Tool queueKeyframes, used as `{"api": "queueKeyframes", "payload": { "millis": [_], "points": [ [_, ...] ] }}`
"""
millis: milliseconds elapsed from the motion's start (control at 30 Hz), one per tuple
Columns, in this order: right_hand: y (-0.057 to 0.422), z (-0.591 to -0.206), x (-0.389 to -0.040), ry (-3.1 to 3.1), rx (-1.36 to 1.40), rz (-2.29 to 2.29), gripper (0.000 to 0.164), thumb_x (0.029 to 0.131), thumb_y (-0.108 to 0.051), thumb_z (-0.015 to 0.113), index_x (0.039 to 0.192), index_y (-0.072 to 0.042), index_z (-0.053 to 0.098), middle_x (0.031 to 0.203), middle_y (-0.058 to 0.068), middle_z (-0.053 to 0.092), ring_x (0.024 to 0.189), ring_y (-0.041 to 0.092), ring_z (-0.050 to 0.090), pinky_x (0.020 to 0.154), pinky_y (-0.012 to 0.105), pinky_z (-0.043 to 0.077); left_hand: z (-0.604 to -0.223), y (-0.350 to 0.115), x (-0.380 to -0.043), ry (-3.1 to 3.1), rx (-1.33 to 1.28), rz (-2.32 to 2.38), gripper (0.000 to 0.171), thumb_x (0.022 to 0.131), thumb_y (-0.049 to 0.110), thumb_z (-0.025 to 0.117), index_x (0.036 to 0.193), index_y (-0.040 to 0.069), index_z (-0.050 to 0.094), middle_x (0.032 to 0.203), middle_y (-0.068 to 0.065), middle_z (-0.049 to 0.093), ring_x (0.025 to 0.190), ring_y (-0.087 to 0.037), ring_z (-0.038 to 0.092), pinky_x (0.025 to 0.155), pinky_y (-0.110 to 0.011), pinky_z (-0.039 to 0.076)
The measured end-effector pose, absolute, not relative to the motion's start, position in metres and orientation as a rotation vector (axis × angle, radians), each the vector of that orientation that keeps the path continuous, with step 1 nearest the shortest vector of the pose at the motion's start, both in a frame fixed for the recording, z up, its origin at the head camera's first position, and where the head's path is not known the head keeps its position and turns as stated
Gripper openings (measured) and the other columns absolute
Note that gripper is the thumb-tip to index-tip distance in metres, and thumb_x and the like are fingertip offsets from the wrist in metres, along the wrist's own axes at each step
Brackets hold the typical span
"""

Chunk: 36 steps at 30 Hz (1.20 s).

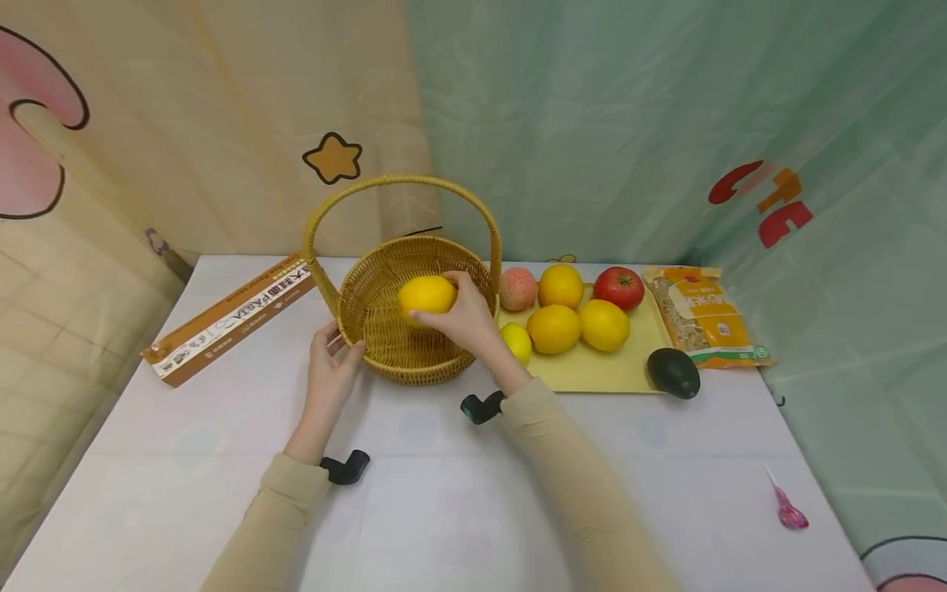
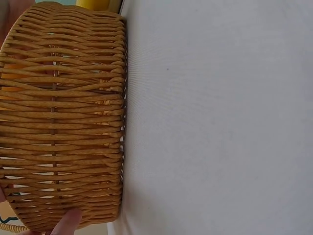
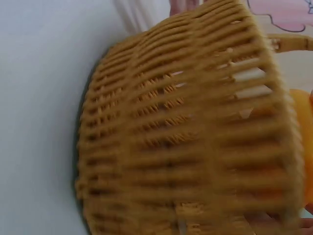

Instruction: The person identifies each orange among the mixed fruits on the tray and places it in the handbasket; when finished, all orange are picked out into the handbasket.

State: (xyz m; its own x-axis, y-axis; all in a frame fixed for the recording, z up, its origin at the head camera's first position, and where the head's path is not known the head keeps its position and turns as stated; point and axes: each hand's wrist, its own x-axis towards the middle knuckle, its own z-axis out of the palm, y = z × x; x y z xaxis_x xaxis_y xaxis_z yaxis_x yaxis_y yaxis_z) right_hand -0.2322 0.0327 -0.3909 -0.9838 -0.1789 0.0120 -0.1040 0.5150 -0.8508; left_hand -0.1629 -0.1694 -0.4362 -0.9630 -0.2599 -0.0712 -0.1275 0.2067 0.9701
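A round wicker basket (image 1: 414,375) with a tall arched handle stands on the table. My left hand (image 1: 330,370) grips its near left side, and in the left wrist view a fingertip (image 2: 73,218) lies against the woven wall. Over the basket's interior, my right hand (image 1: 468,316) holds a yellow oval fruit (image 1: 425,296) between thumb and fingers. Part of that fruit (image 3: 299,142) shows past the rim in the right wrist view. No other item shows inside the basket.
Right of the basket, a yellow tray (image 1: 592,378) carries a peach (image 1: 518,289), a tomato (image 1: 619,288) and several yellow fruits (image 1: 553,329). An avocado (image 1: 673,373) overlaps the tray's edge beside a grain bag (image 1: 706,321). A pasta box (image 1: 237,322) lies left; a pink item (image 1: 792,514) lies right.
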Motion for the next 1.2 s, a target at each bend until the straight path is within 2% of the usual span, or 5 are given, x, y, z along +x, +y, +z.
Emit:
{"api": "queueKeyframes", "payload": {
  "millis": [467,633,767,867,1200],
  "points": [
    [-0.032,-0.403,-0.253,2.682,-0.019,-1.419,0.083,0.069,-0.040,0.080,0.132,-0.007,0.037,0.123,0.014,0.051,0.107,0.025,0.053,0.092,0.037,0.049,-0.440,-0.169,-0.164,-2.348,0.314,-1.844,0.060,0.093,0.009,0.053,0.144,-0.001,0.022,0.144,-0.019,0.027,0.132,-0.033,0.033,0.104,-0.041,0.042],
    [-0.040,-0.408,-0.253,2.714,0.084,-1.423,0.074,0.072,-0.033,0.079,0.129,-0.005,0.041,0.120,0.015,0.051,0.105,0.025,0.054,0.090,0.037,0.050,-0.440,-0.169,-0.163,-2.371,0.317,-1.827,0.060,0.094,0.010,0.052,0.144,-0.001,0.021,0.145,-0.020,0.027,0.132,-0.033,0.033,0.104,-0.041,0.042],
    [-0.043,-0.409,-0.252,2.765,0.064,-1.354,0.061,0.078,-0.023,0.076,0.127,-0.005,0.044,0.123,0.017,0.049,0.109,0.028,0.054,0.095,0.039,0.049,-0.439,-0.168,-0.162,-2.379,0.310,-1.816,0.060,0.095,0.011,0.052,0.144,-0.001,0.020,0.144,-0.021,0.026,0.132,-0.035,0.032,0.105,-0.043,0.042],
    [-0.043,-0.410,-0.252,2.798,0.035,-1.299,0.058,0.080,-0.021,0.074,0.128,-0.007,0.045,0.125,0.017,0.047,0.111,0.028,0.054,0.097,0.039,0.048,-0.440,-0.168,-0.162,-2.383,0.306,-1.812,0.061,0.095,0.012,0.052,0.144,-0.001,0.020,0.145,-0.021,0.026,0.132,-0.035,0.032,0.105,-0.043,0.042],
    [-0.033,-0.411,-0.251,2.713,-0.003,-1.356,0.065,0.079,-0.019,0.075,0.134,-0.004,0.042,0.132,0.016,0.047,0.119,0.028,0.050,0.102,0.040,0.044,-0.441,-0.169,-0.161,-2.398,0.304,-1.786,0.062,0.095,0.014,0.052,0.145,-0.001,0.019,0.145,-0.021,0.026,0.132,-0.036,0.032,0.104,-0.043,0.042]
  ]
}}
